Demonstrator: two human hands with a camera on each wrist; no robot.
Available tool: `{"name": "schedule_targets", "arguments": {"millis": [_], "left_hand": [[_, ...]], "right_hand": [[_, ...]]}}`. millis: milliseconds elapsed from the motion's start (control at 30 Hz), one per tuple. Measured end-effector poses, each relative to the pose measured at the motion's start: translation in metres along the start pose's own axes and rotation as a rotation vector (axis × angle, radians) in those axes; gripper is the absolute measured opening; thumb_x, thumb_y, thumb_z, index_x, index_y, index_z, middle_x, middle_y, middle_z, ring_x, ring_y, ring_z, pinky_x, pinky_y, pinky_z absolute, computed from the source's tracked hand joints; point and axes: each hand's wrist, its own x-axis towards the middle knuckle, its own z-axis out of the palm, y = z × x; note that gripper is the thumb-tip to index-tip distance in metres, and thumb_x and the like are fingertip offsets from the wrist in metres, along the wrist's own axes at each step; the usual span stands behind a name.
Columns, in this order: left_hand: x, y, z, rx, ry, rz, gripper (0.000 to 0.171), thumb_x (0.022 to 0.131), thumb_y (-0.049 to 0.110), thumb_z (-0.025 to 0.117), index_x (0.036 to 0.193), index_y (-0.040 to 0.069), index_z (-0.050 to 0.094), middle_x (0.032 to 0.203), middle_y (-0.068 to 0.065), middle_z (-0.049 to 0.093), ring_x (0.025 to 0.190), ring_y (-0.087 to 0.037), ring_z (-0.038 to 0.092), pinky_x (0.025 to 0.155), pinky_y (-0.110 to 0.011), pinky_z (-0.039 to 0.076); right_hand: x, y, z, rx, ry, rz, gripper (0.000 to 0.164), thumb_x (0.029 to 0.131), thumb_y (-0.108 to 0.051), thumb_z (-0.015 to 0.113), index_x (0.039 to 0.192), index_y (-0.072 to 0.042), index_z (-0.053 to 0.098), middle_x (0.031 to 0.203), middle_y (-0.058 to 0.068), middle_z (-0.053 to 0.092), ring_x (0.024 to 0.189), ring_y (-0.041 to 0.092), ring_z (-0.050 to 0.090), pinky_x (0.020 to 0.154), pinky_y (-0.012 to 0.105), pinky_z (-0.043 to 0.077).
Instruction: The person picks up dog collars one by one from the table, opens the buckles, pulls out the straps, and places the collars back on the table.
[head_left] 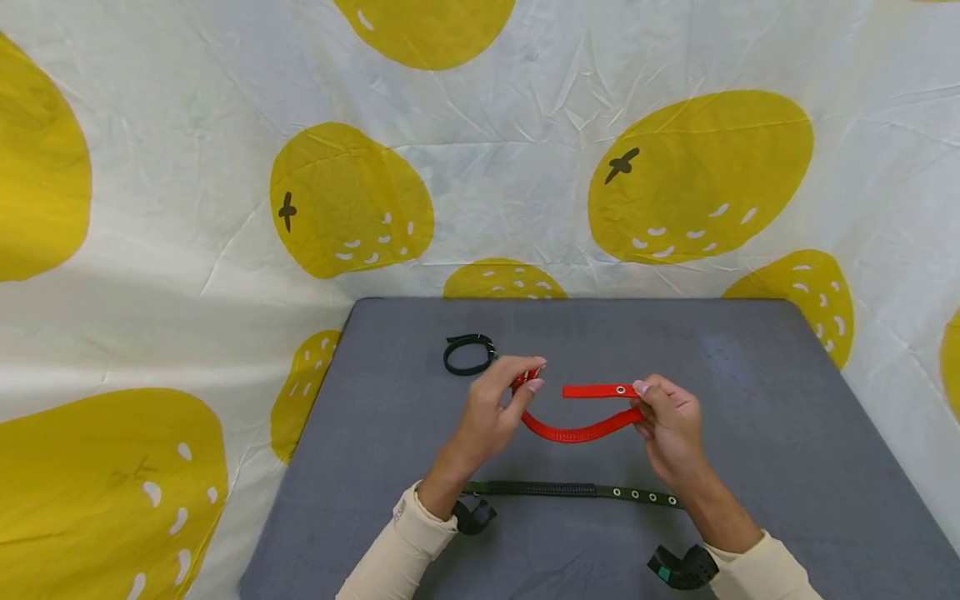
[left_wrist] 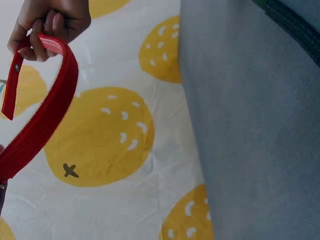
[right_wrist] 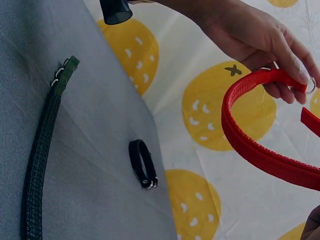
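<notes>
A red collar (head_left: 573, 434) hangs in a shallow curve between both hands, above the grey table. My left hand (head_left: 491, 408) pinches its buckle end between thumb and fingers; metal rings show there in the right wrist view. My right hand (head_left: 672, 429) grips the strap where it folds back on itself. From that hand the free tip (head_left: 588, 391), with a metal eyelet, points left toward the buckle, a gap apart from it. In the left wrist view the right hand's fingers (left_wrist: 50, 30) are curled round the folded red strap.
A dark green collar (head_left: 543, 488) with several eyelets lies stretched out on the grey table (head_left: 585, 550), below the hands. Farther back a black collar (head_left: 468, 354) rests, looped into a ring. Behind the table hangs a white cloth (head_left: 510, 200) printed with yellow fruit.
</notes>
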Motion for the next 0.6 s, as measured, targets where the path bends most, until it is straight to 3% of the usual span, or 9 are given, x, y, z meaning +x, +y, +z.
{"name": "schedule_targets", "arguments": {"millis": [100, 200, 400, 600], "left_hand": [[0.0014, -0.0012, 0.0003, 0.017, 0.030, 0.064, 0.032, 0.087, -0.002, 0.063, 0.119, 0.002, 0.058, 0.105, -0.009, 0.061, 0.088, -0.012, 0.060, 0.075, -0.021, 0.050], [0.0007, -0.0010, 0.0009, 0.000, 0.062, 0.086, 0.033, 0.087, -0.009, 0.060, 0.119, -0.001, 0.055, 0.106, -0.013, 0.060, 0.091, -0.016, 0.065, 0.079, -0.023, 0.052], [-0.0005, -0.0002, 0.0007, -0.021, 0.145, 0.054, 0.036, 0.084, -0.018, 0.056, 0.116, -0.003, 0.051, 0.108, -0.016, 0.060, 0.088, -0.021, 0.068, 0.079, -0.026, 0.053], [-0.0001, -0.0007, -0.0013, 0.039, 0.143, 0.048, 0.030, 0.087, -0.013, 0.056, 0.114, 0.000, 0.055, 0.104, -0.013, 0.061, 0.090, -0.018, 0.067, 0.080, -0.026, 0.053]], "right_hand": [[0.0012, -0.0003, -0.0029, 0.005, -0.009, 0.000, 0.034, 0.095, 0.006, 0.043, 0.064, -0.002, 0.056, 0.048, 0.003, 0.034, 0.041, 0.017, 0.011, 0.040, 0.030, 0.002], [0.0016, -0.0001, -0.0049, 0.002, -0.013, 0.008, 0.035, 0.095, 0.006, 0.042, 0.063, -0.002, 0.054, 0.048, 0.002, 0.032, 0.041, 0.017, 0.011, 0.039, 0.029, 0.003], [0.0008, 0.0006, -0.0062, -0.015, 0.005, 0.005, 0.037, 0.095, 0.006, 0.043, 0.061, -0.005, 0.052, 0.047, 0.000, 0.028, 0.042, 0.017, 0.010, 0.039, 0.029, 0.002], [-0.0001, 0.0011, -0.0069, -0.023, -0.016, -0.011, 0.036, 0.096, 0.004, 0.044, 0.062, -0.005, 0.052, 0.048, 0.001, 0.027, 0.041, 0.016, 0.012, 0.039, 0.029, 0.004]]}}
